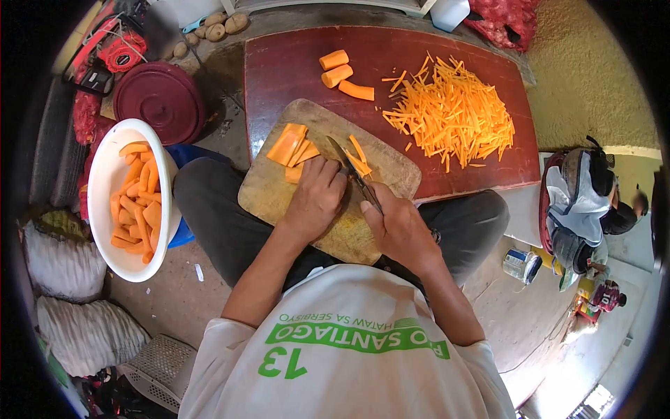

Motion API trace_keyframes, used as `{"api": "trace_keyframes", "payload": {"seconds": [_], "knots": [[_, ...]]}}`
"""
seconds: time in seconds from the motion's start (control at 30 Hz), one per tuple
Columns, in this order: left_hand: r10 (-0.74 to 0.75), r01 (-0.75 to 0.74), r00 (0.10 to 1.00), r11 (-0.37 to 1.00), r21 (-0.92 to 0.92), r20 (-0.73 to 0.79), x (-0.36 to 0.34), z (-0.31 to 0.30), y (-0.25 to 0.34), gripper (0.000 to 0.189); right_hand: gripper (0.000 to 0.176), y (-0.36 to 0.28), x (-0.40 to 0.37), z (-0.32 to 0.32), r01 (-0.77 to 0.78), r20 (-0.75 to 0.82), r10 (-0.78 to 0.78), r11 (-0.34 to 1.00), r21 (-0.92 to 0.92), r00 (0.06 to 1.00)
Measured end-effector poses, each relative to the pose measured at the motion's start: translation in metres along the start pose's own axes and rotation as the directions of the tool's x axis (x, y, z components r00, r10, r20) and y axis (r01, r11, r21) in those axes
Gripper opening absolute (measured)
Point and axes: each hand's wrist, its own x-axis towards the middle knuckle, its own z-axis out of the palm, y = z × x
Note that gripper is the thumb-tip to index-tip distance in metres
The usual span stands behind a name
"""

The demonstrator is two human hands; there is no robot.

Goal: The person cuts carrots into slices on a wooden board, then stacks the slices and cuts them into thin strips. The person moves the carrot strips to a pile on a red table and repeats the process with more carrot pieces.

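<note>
A wooden cutting board (391, 174) lies tilted across my lap and the table's near edge. My right hand (401, 227) grips a knife (348, 162) by its handle, the blade pointing up and left over the board. Beside the blade, my left hand (317, 197) is closed with bunched fingers against carrot slices; its fingertips are partly hidden. More flat carrot slices (287, 144) lie overlapped just beyond those fingers. On the blade's right side are a few cut carrot strips (359, 165).
The red table (279, 70) holds a heap of carrot strips (453, 115) and several carrot chunks (336, 75). At left stand a white basin (100, 202) of peeled carrots (136, 202) and a maroon lidded tub (159, 103). A paint can (520, 266) sits at right; other people are beyond.
</note>
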Motion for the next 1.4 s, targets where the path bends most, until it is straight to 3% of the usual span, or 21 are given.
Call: {"api": "trace_keyframes", "payload": {"seconds": [0.13, 0.23, 0.33, 0.37, 0.47, 0.5, 0.6, 0.63, 0.73, 0.8, 0.93, 1.17, 1.33, 1.4], "knots": [[-0.021, 0.02, 1.0, 0.999, -0.031, -0.013, -0.001, 0.002, -0.002, 0.037, 0.03, 0.005, 0.001, -0.004, 0.048, -0.004, -0.049, 0.997, -0.065, 0.999], [-0.069, 0.066, 0.997, 0.994, -0.087, -0.037, -0.002, 0.002, -0.006, 0.036, 0.024, 0.0, -0.006, -0.014, 0.051, -0.155, -0.039, 0.996, 0.079, 0.987], [-0.092, 0.074, 0.989, 0.985, -0.156, -0.115, 0.0, -0.001, -0.007, 0.034, 0.021, 0.001, -0.01, -0.03, -0.085, -0.098, 0.109, 0.973, 0.217, 0.989], [-0.092, 0.064, 0.985, 0.981, -0.18, -0.147, 0.003, -0.001, -0.007, 0.034, 0.021, 0.006, -0.011, -0.028, -0.016, -0.118, 0.047, 0.969, 0.246, 0.992], [-0.128, 0.087, 0.971, 0.976, -0.201, -0.2, 0.005, -0.006, -0.007, 0.035, 0.012, 0.006, -0.015, -0.02, 0.0, -0.062, 0.019, 0.958, 0.288, 0.998], [-0.129, 0.087, 0.966, 0.979, -0.186, -0.224, 0.005, -0.006, -0.009, 0.034, 0.013, 0.007, -0.015, -0.016, 0.022, -0.055, -0.006, 0.958, 0.286, 0.998], [-0.122, 0.086, 0.948, 0.987, -0.133, -0.295, 0.006, -0.01, -0.015, 0.031, 0.016, 0.01, -0.018, -0.008, -0.167, 0.109, 0.133, 0.894, 0.417, 0.985], [-0.113, 0.081, 0.942, 0.99, -0.113, -0.316, 0.008, -0.013, -0.017, 0.029, 0.018, 0.011, -0.017, -0.007, -0.105, 0.069, 0.087, 0.943, 0.317, 0.994], [-0.105, 0.091, 0.941, 0.994, -0.059, -0.323, 0.008, -0.017, -0.027, 0.027, 0.025, 0.024, -0.012, -0.027, -0.163, 0.087, 0.145, 0.95, 0.268, 0.986], [-0.12, 0.123, 0.944, 0.992, -0.008, -0.309, 0.007, -0.02, -0.03, 0.027, 0.025, 0.044, -0.003, -0.046, -0.171, -0.031, 0.184, 0.953, 0.251, 0.982], [-0.206, 0.241, 0.94, 0.965, 0.103, -0.273, 0.012, -0.033, -0.026, 0.031, 0.023, 0.066, 0.011, -0.083, -0.285, -0.111, 0.347, 0.885, 0.368, 0.931], [-0.399, 0.433, 0.894, 0.886, 0.167, -0.205, 0.016, -0.04, -0.04, 0.042, 0.027, 0.056, -0.004, -0.061, -0.152, -0.19, 0.229, 0.925, 0.349, 0.955], [-0.415, 0.444, 0.888, 0.884, 0.142, -0.196, 0.018, -0.041, -0.042, 0.041, 0.03, 0.041, -0.009, -0.036, -0.019, -0.185, 0.087, 0.939, 0.342, 0.979], [-0.402, 0.436, 0.888, 0.89, 0.131, -0.222, 0.019, -0.041, -0.041, 0.039, 0.029, 0.031, -0.012, -0.033, -0.09, -0.135, 0.133, 0.954, 0.287, 0.982]]}}
